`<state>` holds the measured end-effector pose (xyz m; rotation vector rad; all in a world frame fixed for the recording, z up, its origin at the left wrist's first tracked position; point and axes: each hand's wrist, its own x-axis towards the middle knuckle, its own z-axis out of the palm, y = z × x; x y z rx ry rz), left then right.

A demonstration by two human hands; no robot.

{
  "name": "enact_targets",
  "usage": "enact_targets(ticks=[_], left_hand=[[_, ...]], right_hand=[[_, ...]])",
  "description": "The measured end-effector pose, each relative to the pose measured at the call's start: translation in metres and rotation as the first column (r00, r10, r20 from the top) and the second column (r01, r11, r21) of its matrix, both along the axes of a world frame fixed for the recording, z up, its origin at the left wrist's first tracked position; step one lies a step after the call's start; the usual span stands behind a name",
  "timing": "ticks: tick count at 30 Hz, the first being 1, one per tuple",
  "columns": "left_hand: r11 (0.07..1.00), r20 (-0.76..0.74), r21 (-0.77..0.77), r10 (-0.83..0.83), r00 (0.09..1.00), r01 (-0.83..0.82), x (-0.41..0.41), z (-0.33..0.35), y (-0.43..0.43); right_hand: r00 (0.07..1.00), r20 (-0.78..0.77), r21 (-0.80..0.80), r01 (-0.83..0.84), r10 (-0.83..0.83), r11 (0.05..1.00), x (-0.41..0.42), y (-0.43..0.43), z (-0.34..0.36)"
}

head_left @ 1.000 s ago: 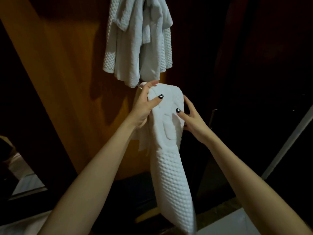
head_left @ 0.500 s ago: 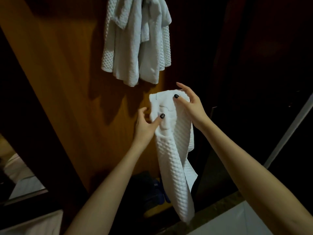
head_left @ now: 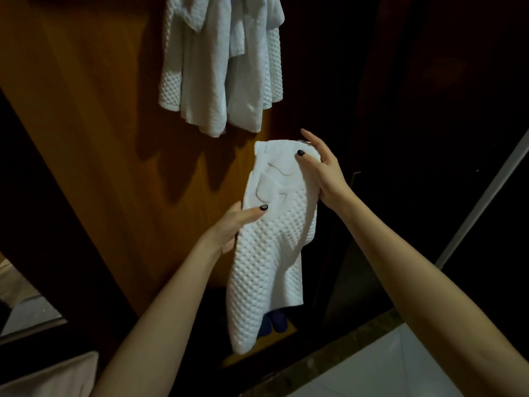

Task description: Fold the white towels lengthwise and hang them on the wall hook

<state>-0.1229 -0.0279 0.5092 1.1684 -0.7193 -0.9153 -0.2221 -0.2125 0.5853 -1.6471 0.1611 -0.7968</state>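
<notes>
A white waffle towel (head_left: pixel 269 253) hangs mid-frame, pinched between left hand (head_left: pixel 233 226) below and right hand (head_left: pixel 323 170) at its top.

**White Waffle Against Amber Wood**

The held towel (head_left: pixel 269 262) is bright white, dimpled in a waffle grid below the left hand (head_left: pixel 229 227) thumb, smooth near the right hand (head_left: pixel 323 170) thumb; both thumbnails are black; above the fingers, the hung towels (head_left: pixel 220 67) show bluish-white waffle; behind them, the wood panel (head_left: pixel 100 124) glows amber-brown.
</notes>
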Motion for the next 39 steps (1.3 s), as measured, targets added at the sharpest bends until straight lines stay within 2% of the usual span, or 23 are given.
enact_targets(ticks=[3, 5, 9, 10, 15, 20, 25, 29, 32, 34, 36, 39], left_hand=[[0.998, 0.058, -0.012, -0.068, 0.996, 0.069, 0.009, 0.017, 0.001], [0.999, 0.115, 0.009, -0.037, 0.993, 0.036, 0.009, 0.028, 0.001], [0.953, 0.232, -0.152, 0.293, 0.928, -0.263, 0.003, 0.048, -0.011], [0.941, 0.232, -0.181, 0.323, 0.917, -0.285, 0.002, 0.052, -0.013], [0.938, 0.141, -0.232, 0.295, 0.945, -0.258, 0.009, 0.056, -0.019], [0.952, 0.183, -0.232, 0.246, 0.952, -0.202, 0.016, 0.074, -0.018], [0.946, 0.273, -0.304, 0.198, 0.941, -0.111, 0.014, 0.092, -0.020], [0.944, 0.433, -0.326, 0.199, 0.879, -0.053, 0.016, 0.106, -0.026], [0.938, 0.521, -0.330, 0.275, 0.808, -0.107, 0.016, 0.112, -0.031], [0.918, 0.533, -0.368, 0.338, 0.776, -0.147, 0.015, 0.113, -0.033], [0.909, 0.585, -0.391, 0.366, 0.724, -0.144, 0.012, 0.117, -0.032], [0.913, 0.674, -0.375, 0.388, 0.629, -0.160, 0.017, 0.122, -0.030]], right_hand=[[0.999, 0.009, 0.076, -0.046, 0.045, 0.996, -0.002, -0.002, 0.005], [0.997, 0.011, 0.121, -0.078, 0.077, 0.990, -0.004, -0.005, 0.008], [0.988, -0.013, 0.157, -0.152, 0.156, 0.976, -0.005, -0.005, 0.015], [0.984, -0.023, 0.162, -0.172, 0.178, 0.972, -0.005, -0.004, 0.017], [0.966, -0.035, 0.175, -0.248, 0.258, 0.953, -0.009, -0.001, 0.024], [0.951, -0.068, 0.141, -0.290, 0.301, 0.947, -0.013, -0.003, 0.026], [0.937, -0.044, 0.203, -0.331, 0.346, 0.922, -0.014, -0.008, 0.032], [0.980, -0.077, 0.152, -0.171, 0.185, 0.973, -0.010, -0.006, 0.036], [0.993, -0.092, 0.069, 0.078, -0.071, 0.995, -0.003, -0.002, 0.036], [0.955, -0.168, 0.006, 0.249, -0.245, 0.968, -0.003, 0.000, 0.026], [0.938, -0.225, -0.016, 0.268, -0.264, 0.963, -0.007, 0.004, 0.011], [0.965, -0.208, 0.024, 0.171, -0.163, 0.985, -0.013, 0.011, -0.003]])
